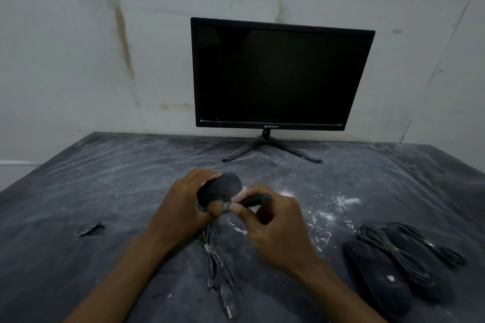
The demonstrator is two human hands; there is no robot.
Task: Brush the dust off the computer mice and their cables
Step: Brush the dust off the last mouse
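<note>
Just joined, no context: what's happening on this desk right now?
A person is dusting computer mice. The left hand grips one black mouse above the dusty table, its cable trailing toward the camera. The right hand pinches a small brush in its fingers, bristles against the mouse's near end. Two more mice with bundled cables lie at right. A dark monitor stands by the wall.
</note>
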